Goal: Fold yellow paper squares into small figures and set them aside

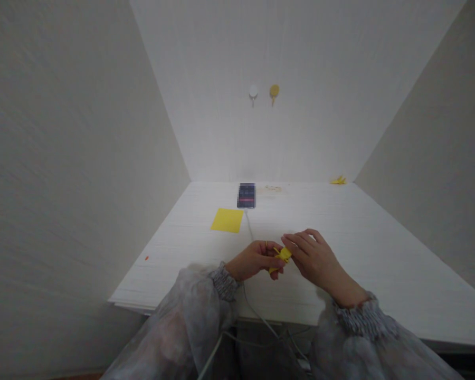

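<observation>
My left hand (257, 259) pinches a small piece of folded yellow paper (285, 254) above the table. Several narrow points and flaps stick out of the paper, and one pokes below the left fingers. My right hand (312, 258) comes from the other side with its fingers bent over the paper's right end, closed on it. The right thumb is mostly hidden behind the hand. A flat yellow paper square (227, 220) lies on the table, beyond my left hand and a little to its left.
A phone (246, 196), its screen blurred, lies near the back wall on the white table (198, 248), with a cable (249, 224) running toward me. Another folded yellow paper piece (339, 180) sits in the back right corner. Two hooks (274, 91) are on the wall. An orange scrap (146, 258) lies left.
</observation>
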Demonstrator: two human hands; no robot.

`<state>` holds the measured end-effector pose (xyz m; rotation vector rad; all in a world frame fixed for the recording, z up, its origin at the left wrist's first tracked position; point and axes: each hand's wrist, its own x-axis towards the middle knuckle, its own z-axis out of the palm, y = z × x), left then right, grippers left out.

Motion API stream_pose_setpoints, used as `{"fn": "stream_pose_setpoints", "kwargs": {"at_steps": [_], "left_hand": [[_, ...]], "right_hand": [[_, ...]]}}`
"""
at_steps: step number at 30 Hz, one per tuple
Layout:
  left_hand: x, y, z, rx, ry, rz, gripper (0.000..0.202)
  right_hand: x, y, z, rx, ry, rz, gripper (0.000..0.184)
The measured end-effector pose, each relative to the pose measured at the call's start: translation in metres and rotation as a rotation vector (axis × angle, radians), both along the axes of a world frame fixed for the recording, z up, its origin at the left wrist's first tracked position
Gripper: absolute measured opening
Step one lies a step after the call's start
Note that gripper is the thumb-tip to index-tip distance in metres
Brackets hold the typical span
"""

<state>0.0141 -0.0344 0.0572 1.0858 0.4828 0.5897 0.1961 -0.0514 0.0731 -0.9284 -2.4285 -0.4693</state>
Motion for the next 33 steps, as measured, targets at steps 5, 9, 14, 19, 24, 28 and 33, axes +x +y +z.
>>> {"fn": "stream_pose_setpoints", "kwargs": {"at_steps": [5, 9, 14, 19, 24, 28, 33], "left_hand": [[-0.0007, 0.0008, 0.0004, 0.012, -0.021, -0.011, 0.029], [-0.0007, 0.0004, 0.0008, 0.019, -0.015, -0.002, 0.029], [-0.0007, -0.0001, 0.0023, 0.007, -0.009, 0.008, 0.030], [-0.0015, -0.0001, 0.0029, -0.009, 0.001, 0.027, 0.031], [-0.0018, 0.0001, 0.0025, -0.016, -0.014, 0.032, 0.032], [-0.0022, 0.0000, 0.0025, -0.017, -0.007, 0.036, 0.033], [-0.0022, 0.0002, 0.0017, -0.014, -0.032, 0.048, 0.033]], "right_hand": [[-0.0046, -0.0034, 0.0033, -0.139, 0.167, 0.021, 0.023], [-0.0052, -0.0013, 0.0022, -0.242, 0.281, 0.071, 0.021], [-0.0068, -0.0012, 0.0038, -0.323, 0.331, 0.080, 0.021], [-0.0078, -0.0009, 0.0033, -0.338, 0.336, 0.067, 0.020], [-0.0076, 0.0011, 0.0001, -0.332, 0.346, 0.058, 0.021], [-0.0072, 0.0019, 0.0006, -0.328, 0.352, 0.083, 0.019], [-0.0061, 0.0035, -0.0005, -0.297, 0.334, 0.061, 0.021]]}}
